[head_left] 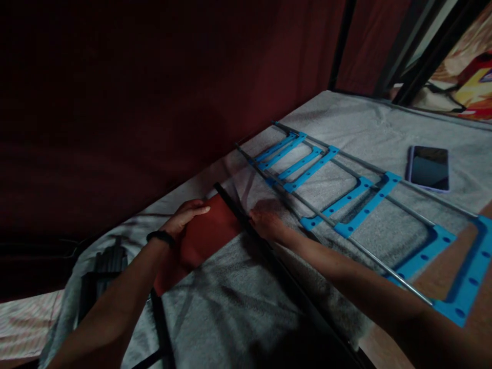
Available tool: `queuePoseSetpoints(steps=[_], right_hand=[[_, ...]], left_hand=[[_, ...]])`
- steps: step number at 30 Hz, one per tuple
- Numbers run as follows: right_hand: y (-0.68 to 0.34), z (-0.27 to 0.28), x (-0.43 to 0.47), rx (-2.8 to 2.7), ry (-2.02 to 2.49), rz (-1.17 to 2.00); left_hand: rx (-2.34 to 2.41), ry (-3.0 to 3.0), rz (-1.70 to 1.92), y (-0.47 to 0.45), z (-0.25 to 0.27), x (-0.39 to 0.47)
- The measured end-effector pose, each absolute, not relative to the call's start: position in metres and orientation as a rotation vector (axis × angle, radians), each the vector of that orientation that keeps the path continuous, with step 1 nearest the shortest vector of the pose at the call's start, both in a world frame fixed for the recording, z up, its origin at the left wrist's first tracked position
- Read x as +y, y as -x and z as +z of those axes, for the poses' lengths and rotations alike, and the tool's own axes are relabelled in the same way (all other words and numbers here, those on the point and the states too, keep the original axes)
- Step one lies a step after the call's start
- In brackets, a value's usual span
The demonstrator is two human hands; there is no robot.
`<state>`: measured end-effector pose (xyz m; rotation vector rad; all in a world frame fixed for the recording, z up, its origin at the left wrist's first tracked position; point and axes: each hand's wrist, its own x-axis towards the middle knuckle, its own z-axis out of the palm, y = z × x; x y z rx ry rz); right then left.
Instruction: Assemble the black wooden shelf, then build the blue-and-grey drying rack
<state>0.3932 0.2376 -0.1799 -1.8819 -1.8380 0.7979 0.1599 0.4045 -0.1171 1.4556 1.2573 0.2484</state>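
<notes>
A flat orange-red panel [213, 230] lies slanted over the grey cloth. My left hand [186, 215] grips its far edge, thumb on top and the other fingers partly hidden. Along the panel's right edge runs a long black bar [282, 274], reaching down towards the bottom of the view. My right hand [265, 221] is closed at this bar near its upper end, beside the panel. Another black bar [161, 323] meets the panel's lower left corner.
On the right lies a rack of blue plastic brackets [363, 210] joined by metal rods. A phone [428, 166] rests beyond it on the grey cloth [369, 123]. Dark bar-like pieces [109, 261] are bundled at the left. A dark red curtain-like surface [172, 102] rises behind.
</notes>
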Motion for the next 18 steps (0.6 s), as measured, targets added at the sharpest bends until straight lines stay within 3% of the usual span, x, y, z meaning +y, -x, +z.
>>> queuePoseSetpoints(steps=[18], right_hand=[[-0.412, -0.19, 0.24, -1.759, 1.672, 1.034]], left_hand=[[1.166, -1.725, 0.306, -0.149, -0.135, 0.422]])
